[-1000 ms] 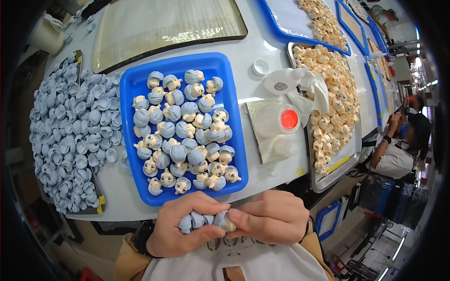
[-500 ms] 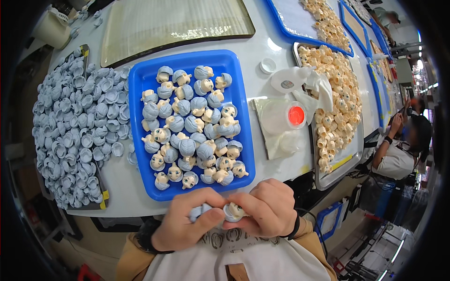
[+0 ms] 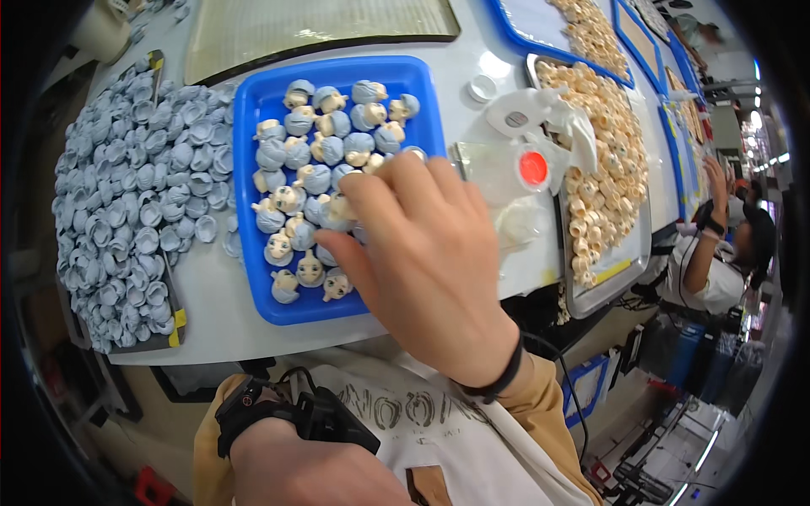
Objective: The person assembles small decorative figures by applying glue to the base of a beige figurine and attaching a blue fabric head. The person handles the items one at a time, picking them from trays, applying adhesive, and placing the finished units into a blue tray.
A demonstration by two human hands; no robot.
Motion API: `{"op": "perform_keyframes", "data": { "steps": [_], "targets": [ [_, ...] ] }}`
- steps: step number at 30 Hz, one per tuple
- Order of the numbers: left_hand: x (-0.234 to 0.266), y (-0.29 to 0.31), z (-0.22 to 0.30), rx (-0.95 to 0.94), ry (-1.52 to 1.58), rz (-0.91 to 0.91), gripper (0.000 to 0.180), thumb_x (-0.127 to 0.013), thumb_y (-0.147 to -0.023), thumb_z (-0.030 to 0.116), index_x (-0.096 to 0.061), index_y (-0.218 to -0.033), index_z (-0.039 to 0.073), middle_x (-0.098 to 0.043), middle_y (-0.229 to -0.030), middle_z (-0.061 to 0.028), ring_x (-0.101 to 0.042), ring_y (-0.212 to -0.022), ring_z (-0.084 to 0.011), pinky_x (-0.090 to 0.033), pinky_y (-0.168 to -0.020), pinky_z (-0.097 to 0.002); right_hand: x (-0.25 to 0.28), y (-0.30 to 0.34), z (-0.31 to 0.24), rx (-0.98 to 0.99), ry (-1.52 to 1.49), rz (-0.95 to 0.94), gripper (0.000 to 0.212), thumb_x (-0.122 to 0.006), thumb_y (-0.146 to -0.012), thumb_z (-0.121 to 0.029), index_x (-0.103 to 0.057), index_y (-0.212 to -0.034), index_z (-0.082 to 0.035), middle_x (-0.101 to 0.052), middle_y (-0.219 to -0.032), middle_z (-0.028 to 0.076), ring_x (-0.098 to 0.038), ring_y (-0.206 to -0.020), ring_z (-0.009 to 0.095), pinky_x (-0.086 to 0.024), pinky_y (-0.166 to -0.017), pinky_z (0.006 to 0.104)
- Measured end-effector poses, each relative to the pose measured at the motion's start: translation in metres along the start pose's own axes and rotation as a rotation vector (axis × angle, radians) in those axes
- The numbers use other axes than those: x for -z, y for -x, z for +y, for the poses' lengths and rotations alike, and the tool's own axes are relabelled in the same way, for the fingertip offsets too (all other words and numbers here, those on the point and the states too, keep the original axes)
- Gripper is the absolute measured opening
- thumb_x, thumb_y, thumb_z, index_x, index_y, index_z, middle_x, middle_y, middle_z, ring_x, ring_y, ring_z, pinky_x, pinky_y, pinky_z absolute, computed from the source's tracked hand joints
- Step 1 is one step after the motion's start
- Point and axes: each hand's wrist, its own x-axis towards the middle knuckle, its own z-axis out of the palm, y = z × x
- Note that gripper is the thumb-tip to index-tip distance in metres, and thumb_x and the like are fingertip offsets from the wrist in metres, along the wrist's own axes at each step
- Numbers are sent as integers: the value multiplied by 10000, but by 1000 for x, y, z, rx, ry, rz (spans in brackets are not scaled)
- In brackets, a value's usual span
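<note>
Over the middle of the blue tray (image 3: 245, 278), my right hand (image 3: 430, 244) has its thumb and forefinger around a small doll head (image 3: 341, 207), partly hidden by the fingers. Doll heads with pale blue hair caps and cream faces lie in the tray, some covered by this hand. At the lower edge, my left hand (image 3: 316, 468) is bent down below a black wrist device (image 3: 291, 413). Its fingers are out of sight, so I cannot see whether it holds anything.
Loose pale blue hair caps (image 3: 143, 202) are heaped at the left. At the right, a metal tray (image 3: 629, 282) carries cream head parts. Between stand a white spray bottle (image 3: 516, 114) and a clear container with a red centre (image 3: 533, 169). A co-worker (image 3: 700, 270) sits far right.
My hands have come apart. The right one moved forward and left over the tray with a doll head, while the left dropped toward my body. The view has shifted slightly down.
</note>
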Motion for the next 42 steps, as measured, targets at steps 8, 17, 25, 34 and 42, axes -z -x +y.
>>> {"op": "perform_keyframes", "data": {
  "steps": [8, 17, 25, 34, 42],
  "targets": [
    [-1, 0, 3, -3, -14, -25, 38, -579, -822, 145, -605, -849, 135, -540, -622, -82, -383, -366, -106, -260, -319, -228, 41, 25, -3, 56, -168, -62, 397, -708, -623, -219, -626, -948, -6, -557, -869, 97, -543, -835, 233, -432, -663, 355],
    [28, 45, -4, 259, 81, 460, 195, -637, -756, 92, -532, -868, -29, -579, -727, -152, -504, -503, -170, -431, -472, -272, 140, 148, 128, -708, 370, -133, 352, -681, -678, -21, -587, -1017, -17, -596, -863, 122, -573, -742, 236, -458, -671, 323],
    [40, 45, -12, 695, -58, 523, 315, -546, -756, -26, -555, -1070, -20, -592, -881, -102, -551, -770, -113, -436, -673, -240, 114, 154, 129, -696, 257, 153, 192, -627, -735, 36, -594, -924, 15, -574, -847, 93, -556, -689, 152, -443, -619, 246],
    [40, 47, -27, 721, -460, 339, 406, -658, -772, 41, -539, -1160, 15, -603, -896, -17, -539, -778, -55, -441, -701, -207, 67, 79, 40, -17, -1067, -229, 347, -692, -675, 65, -639, -1011, -5, -568, -995, 141, -595, -832, 211, -483, -649, 275],
    [44, 51, -30, 734, -343, 382, 412, -546, -825, 48, -470, -1225, -16, -602, -1016, -89, -555, -876, -87, -436, -757, -225, 50, 76, 26, 0, -831, -111, 323, -658, -670, 88, -600, -977, 4, -614, -726, 100, -594, -618, 218, -479, -550, 278]
  ]
}}
